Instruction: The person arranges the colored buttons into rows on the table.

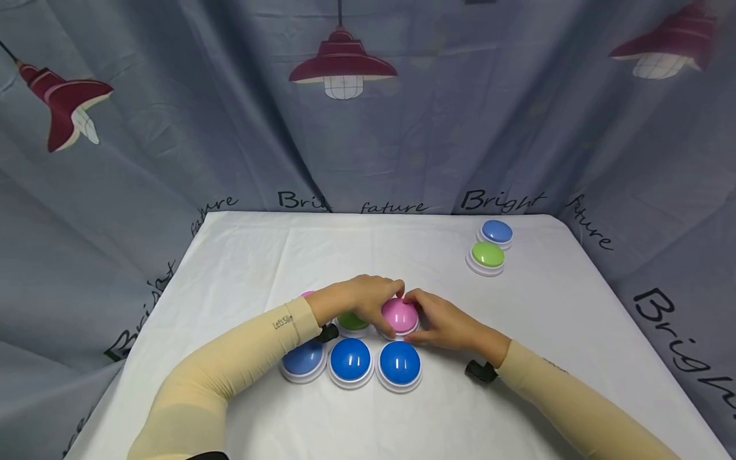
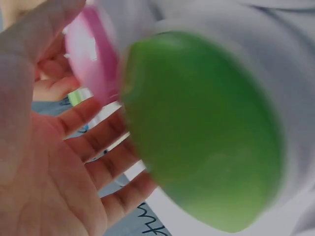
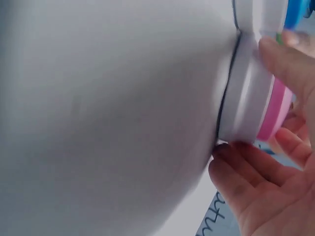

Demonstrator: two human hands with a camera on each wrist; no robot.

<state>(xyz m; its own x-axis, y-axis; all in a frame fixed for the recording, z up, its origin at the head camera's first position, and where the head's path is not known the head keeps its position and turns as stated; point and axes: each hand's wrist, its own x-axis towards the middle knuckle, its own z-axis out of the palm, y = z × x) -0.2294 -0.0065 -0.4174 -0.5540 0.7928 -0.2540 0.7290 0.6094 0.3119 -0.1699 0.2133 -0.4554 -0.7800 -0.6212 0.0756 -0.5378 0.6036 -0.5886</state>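
Pinched by L hand & R hand, pink btn sits right of green btn, just behind rightmost near blue btn; best squeeze low & evenly, keep it level.

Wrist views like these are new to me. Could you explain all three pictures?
No machine here: a person works with bare hands. The wide picture comes from a head-worn camera looking forward and down; the others come from a wrist camera on each arm, close to that hand's work. On the white table are domed buttons on white bases: a near row of three blue buttons, a green button behind them, partly hidden by the left hand, and a far blue button and far green button towards the right. A pink sliver shows beyond the left wrist. The left hand and right hand hold a pink button from either side, thumbs and fingers around it.
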